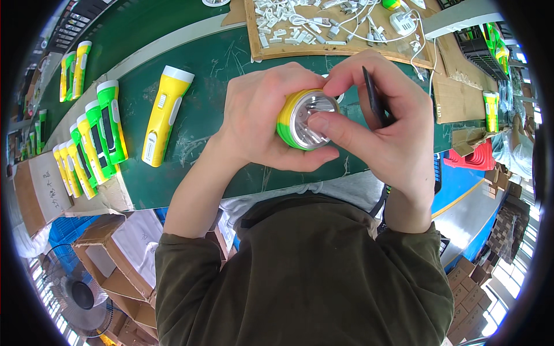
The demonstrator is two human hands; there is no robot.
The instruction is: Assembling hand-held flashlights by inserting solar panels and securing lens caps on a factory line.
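Flashlight head (304,120), yellow and green, sits clasped in the left hand (268,118) above a dark green table (213,69); the right hand (384,124) pinches its rim and grips a thin black tool (375,98). Finished flashlights (95,135) line cardboard boxes (121,254).

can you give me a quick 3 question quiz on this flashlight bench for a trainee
1. True or false: the left hand grips the flashlight head.
2. What does the right hand also carry? A) black tool B) white plug C) red tray
3. What colour is the lone flashlight lying on the green bench?

Key: 1 true. 2 A, the black tool. 3 yellow with a white head.
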